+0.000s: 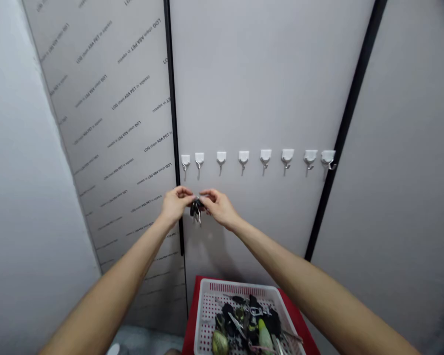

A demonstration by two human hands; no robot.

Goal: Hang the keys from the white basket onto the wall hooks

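My left hand (176, 203) and my right hand (219, 207) are raised close together in front of the grey panel. Between their fingertips they pinch a bunch of keys (196, 212), which hangs down with dark heads and metal blades. The ring at its top is mostly covered by my fingers. Just above my hands, a row of several white hooks (221, 158) is stuck on the panel, each with a metal prong. The two leftmost, one of them a white hook (199, 159), are nearest to the keys. Nothing hangs on the hooks.
Below my hands, a white perforated basket (237, 284) stands on a red surface (190, 315). It holds a jumble of keys, dark pouches and keychains (240, 320). Black vertical strips (173, 98) edge the panel. A wall with printed lettering (122, 123) is at left.
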